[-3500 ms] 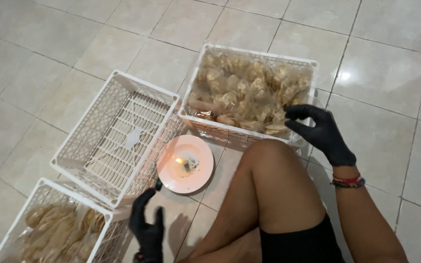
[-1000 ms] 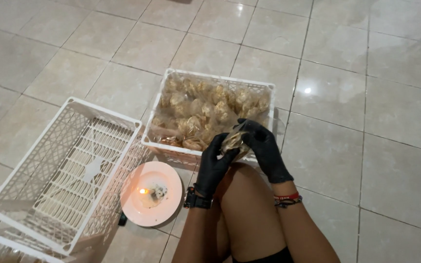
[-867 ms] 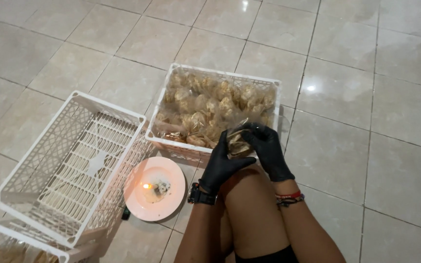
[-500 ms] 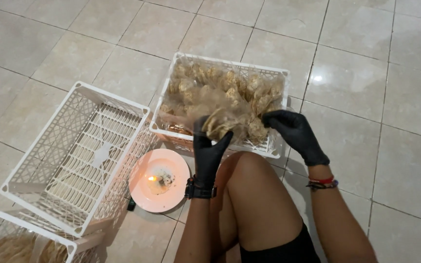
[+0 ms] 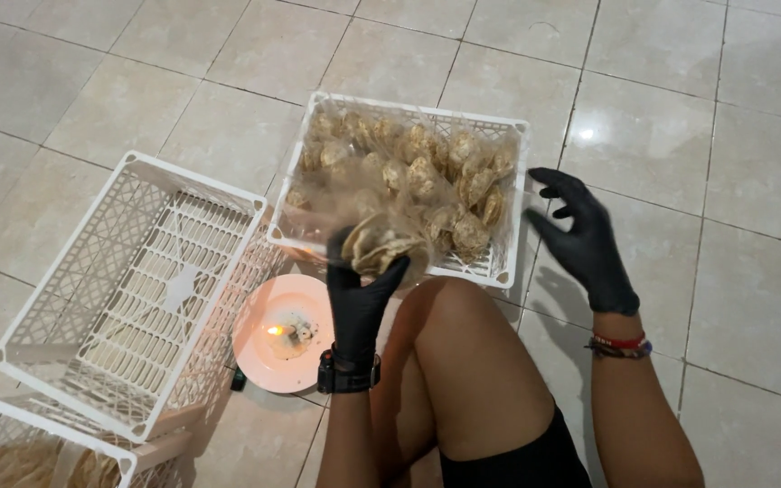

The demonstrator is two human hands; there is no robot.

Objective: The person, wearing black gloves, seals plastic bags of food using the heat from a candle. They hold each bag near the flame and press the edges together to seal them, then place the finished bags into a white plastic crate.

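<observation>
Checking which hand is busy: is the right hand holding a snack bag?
No. The right hand hangs open beside the filled white basket, while the left hand grips the clear snack bag.

three white baskets, one pink plate, two gloved hands

It looked like a home turned small food-packing spot, though the narrow view left that uncertain. The person sat on a glossy tiled floor, among white plastic baskets, one heaped with bagged snacks, beside a candle on a pink plate.
</observation>
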